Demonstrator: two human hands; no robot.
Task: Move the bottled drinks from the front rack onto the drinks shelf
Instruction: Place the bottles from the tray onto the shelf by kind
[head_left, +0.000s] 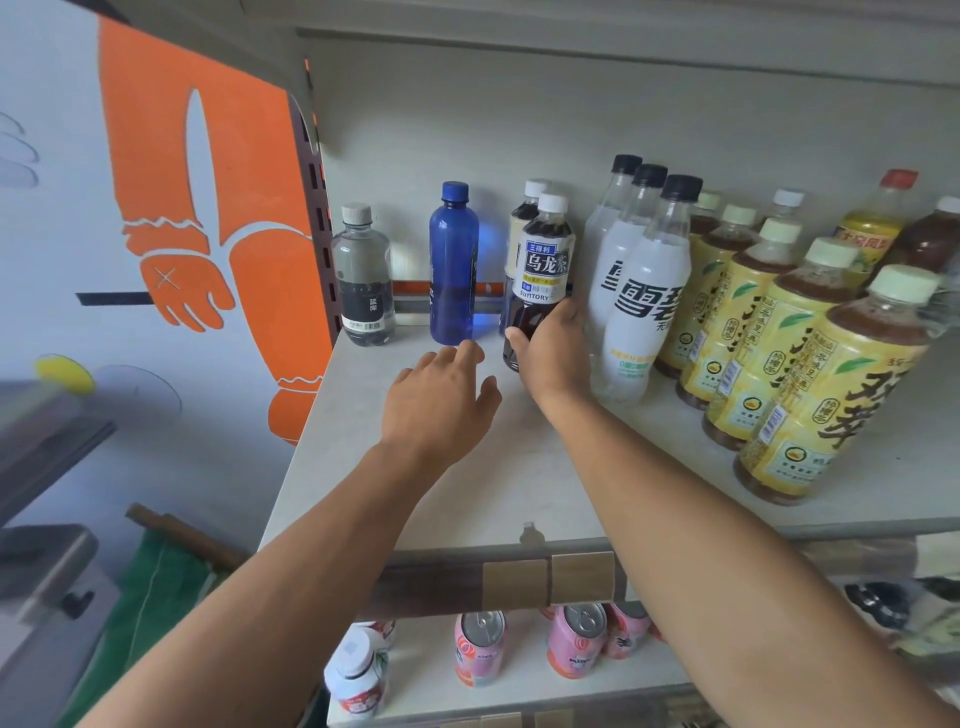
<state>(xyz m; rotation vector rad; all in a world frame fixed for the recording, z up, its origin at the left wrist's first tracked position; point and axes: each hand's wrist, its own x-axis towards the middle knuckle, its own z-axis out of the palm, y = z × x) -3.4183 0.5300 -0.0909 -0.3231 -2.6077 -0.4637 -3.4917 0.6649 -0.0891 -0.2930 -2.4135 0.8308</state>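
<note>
On the pale drinks shelf (467, 483), my right hand (553, 353) grips the lower part of a dark oolong tea bottle (543, 270) with a white cap, standing upright in front of a second bottle of the same kind (527, 208). My left hand (441, 400) hovers over the shelf with fingers spread and holds nothing, just short of a blue bottle (453, 265). A small clear water bottle (363, 278) with a dark label stands at the far left.
Three white soda bottles (641, 291) stand right of the tea, then rows of yellow-labelled tea bottles (800, 384) reaching the shelf's right end. Pink cans (576, 642) and white bottles (356, 675) sit on the shelf below. An orange and white panel (208, 208) borders the left.
</note>
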